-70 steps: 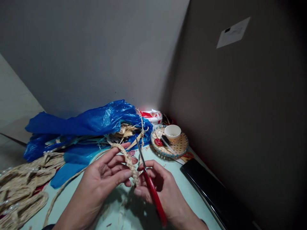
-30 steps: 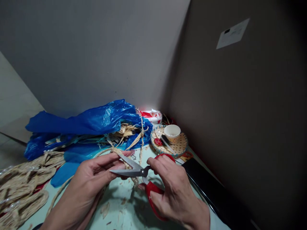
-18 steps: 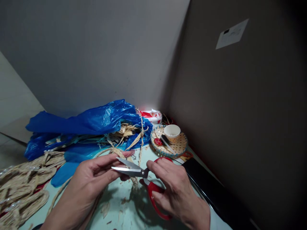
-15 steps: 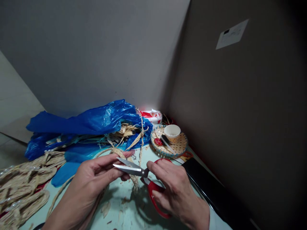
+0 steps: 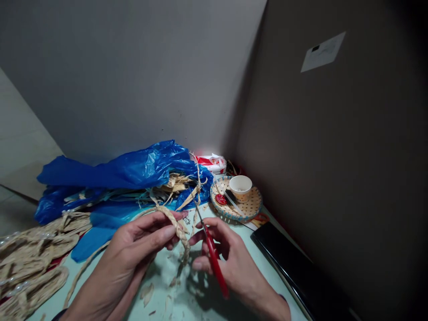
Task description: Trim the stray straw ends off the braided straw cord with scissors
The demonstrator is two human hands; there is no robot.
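My left hand (image 5: 138,247) pinches a braided straw rope (image 5: 176,224) between thumb and fingers, just above the pale green table (image 5: 264,281). The braid's loose end hangs down between both hands. My right hand (image 5: 227,258) holds red-handled scissors (image 5: 211,254); the blades are closed and point up and away, the red handle lies across my palm. My right fingertips are close to the hanging braid end. Small straw trimmings (image 5: 147,290) lie on the table under my hands.
A blue plastic bag (image 5: 127,171) with loose straw strips lies behind my hands. Braided straw coils (image 5: 30,258) pile at the left. A small woven tray (image 5: 256,204) with a white cup (image 5: 240,187) sits back right, by a red-and-white packet (image 5: 212,162). A black flat object (image 5: 290,263) lies along the right wall.
The scissors were open with blades across the braid by my left fingers. Now they are closed and turned upright in my right hand, and more trimmings lie on the table.
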